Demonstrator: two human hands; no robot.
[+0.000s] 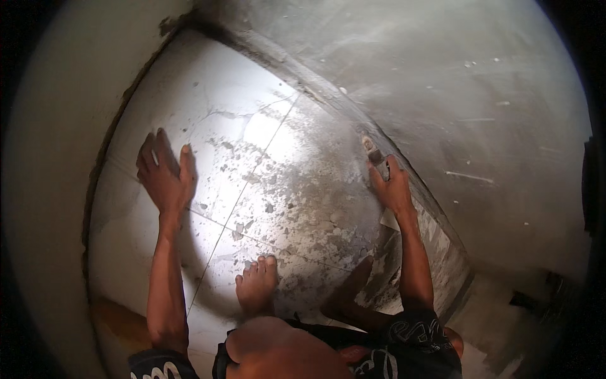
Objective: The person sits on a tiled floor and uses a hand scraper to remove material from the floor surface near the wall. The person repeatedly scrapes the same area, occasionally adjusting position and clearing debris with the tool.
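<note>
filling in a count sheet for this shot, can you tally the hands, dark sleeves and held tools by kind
Hands: 2 (left hand, spread open; right hand, closed on the tool)
Dark sleeves: 2 (left sleeve; right sleeve)
Held tools: 1 (small tool, exact kind unclear)
Total: 5
</note>
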